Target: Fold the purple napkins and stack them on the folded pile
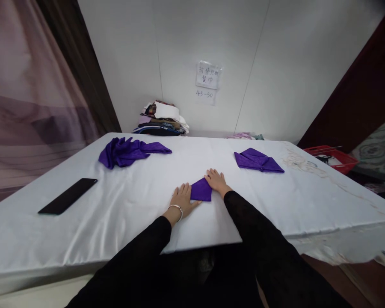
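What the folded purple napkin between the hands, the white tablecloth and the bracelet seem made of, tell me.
Folded purple napkin: fabric, perhaps satiny polyester, smooth with crisp fold edges; exact fibre unclear.
White tablecloth: probably satin, given its glossy, streaked wrinkles.
Bracelet: likely polished, silvery metal, judging by its bright shine; too small to be sure.

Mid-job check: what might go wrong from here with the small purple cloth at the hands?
The purple cloth could shift or spring open if the left hand or right hand lifts carelessly. The left hand's bracelet might snag the fabric. Wrinkles in the white tablecloth suggest it may slip.
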Motion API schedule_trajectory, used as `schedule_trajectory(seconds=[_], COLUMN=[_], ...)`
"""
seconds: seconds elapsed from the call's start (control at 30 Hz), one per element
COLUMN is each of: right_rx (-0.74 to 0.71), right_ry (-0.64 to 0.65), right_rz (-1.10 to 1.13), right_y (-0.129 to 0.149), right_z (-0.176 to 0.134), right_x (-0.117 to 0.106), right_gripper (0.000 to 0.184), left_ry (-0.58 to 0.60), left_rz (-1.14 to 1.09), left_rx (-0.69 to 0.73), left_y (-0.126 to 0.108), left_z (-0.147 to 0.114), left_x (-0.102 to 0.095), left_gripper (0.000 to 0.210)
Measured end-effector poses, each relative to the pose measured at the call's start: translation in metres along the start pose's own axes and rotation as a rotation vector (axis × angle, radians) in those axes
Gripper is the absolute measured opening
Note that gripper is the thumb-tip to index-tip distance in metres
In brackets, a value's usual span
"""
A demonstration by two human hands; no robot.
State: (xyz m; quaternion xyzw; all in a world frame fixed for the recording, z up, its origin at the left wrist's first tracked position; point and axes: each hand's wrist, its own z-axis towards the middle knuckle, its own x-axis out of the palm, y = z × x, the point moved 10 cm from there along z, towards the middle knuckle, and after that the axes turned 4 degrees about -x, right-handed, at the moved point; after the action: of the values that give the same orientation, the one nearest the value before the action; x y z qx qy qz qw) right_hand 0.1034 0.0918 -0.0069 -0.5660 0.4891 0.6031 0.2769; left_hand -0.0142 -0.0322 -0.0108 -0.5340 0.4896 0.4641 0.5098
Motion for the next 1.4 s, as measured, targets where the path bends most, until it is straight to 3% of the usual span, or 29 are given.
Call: schedule_trajectory(seconds=[0.1,0.17,0.27,0.33,0.47,0.83,1.0,1.1,1.2,1.3,1.4], right_rx=[0.014,-0.096,-0.316,-0.369,-0.345,-0.356,-0.356,-0.353,-0.371,-0.37,-0.355], right_ry=[-0.06,-0.129,-0.136,-0.088,-0.079,-0.053,-0.036,-0.025,-0.055,-0.063,-0.049], right_rz=[0.037,0.02,-0.033,-0.056,-0.078,-0.037,-0.04,-0.049,-0.073,-0.095,-0.096], right_y=[0.009,0.034,0.078,0.09,0.083,0.066,0.063,0.063,0.066,0.066,0.064], right_z=[-0.011,-0.025,-0.051,-0.063,-0.069,-0.081,-0.085,-0.085,-0.087,-0.087,-0.085], right_x=[-0.017,-0.024,-0.01,0.009,0.026,0.023,0.023,0.023,0.021,0.021,0.024], right_gripper=[0.063,0.065,0.064,0.063,0.064,0.067,0.069,0.068,0.062,0.064,0.065], left_ry=[0.014,0.012,0.017,0.023,0.012,0.016,0.132,0.101,0.008,-0.002,-0.002], left_rz=[0.004,-0.002,-0.018,-0.026,-0.028,-0.051,-0.136,-0.182,-0.229,-0.23,-0.205], left_rx=[0.001,0.002,-0.002,-0.011,-0.016,0.009,-0.034,-0.051,0.044,0.122,0.103], left_y=[-0.001,-0.002,-0.001,-0.001,-0.001,0.002,0.007,-0.005,-0.03,-0.043,-0.034], left_z=[0.0,0.001,0.001,0.001,0.0,0.002,0.011,0.018,0.023,0.025,0.027], left_x=[0.0,-0.001,0.001,0.001,-0.001,0.003,-0.001,-0.013,-0.022,-0.014,-0.005], left_gripper=[0.085,0.085,0.085,0.082,0.079,0.076,0.065,0.061,0.061,0.067,0.07])
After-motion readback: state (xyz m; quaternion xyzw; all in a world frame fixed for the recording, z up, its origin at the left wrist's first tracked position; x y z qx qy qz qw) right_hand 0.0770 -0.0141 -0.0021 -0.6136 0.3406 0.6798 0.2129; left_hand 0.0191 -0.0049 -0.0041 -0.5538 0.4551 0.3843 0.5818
